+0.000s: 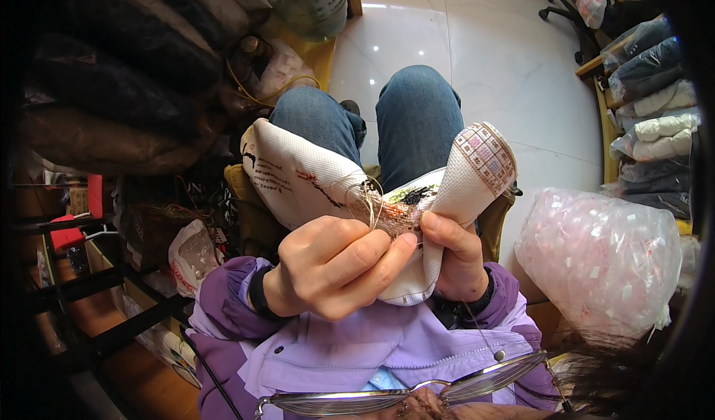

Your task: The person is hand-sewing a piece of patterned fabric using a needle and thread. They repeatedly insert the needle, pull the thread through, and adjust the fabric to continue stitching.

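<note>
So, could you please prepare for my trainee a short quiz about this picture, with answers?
1. Which is nearer the clear plastic bag with pinkish contents: the bare left hand or the bare right hand?
2. True or false: the white woven cloth with stitched motifs completely hides both blue denim knees.
3. The cloth's end with the printed grid is: a) spread flat; b) curled over; c) torn off.

Key: 1. right hand; 2. false; 3. b.
</note>
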A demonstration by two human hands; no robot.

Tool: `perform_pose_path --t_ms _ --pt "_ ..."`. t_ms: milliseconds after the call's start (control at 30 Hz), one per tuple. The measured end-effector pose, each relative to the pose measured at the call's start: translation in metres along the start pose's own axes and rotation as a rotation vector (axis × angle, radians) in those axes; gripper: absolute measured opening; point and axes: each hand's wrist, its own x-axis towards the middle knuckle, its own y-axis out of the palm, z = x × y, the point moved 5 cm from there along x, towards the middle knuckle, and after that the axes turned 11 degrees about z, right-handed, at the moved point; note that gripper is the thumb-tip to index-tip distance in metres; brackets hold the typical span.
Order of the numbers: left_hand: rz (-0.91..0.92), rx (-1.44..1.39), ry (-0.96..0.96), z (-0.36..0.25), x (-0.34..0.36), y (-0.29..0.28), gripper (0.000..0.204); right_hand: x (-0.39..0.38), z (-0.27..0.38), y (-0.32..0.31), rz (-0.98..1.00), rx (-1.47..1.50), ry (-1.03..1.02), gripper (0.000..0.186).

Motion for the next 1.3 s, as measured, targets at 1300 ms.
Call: perform_pose_path --t_ms 1300 --pt "0.102 0.126 0.069 -0.007 0.023 -0.01 0.041 -0.002 0.005 0.004 -0.038 -0.124 -0.096 0.027"
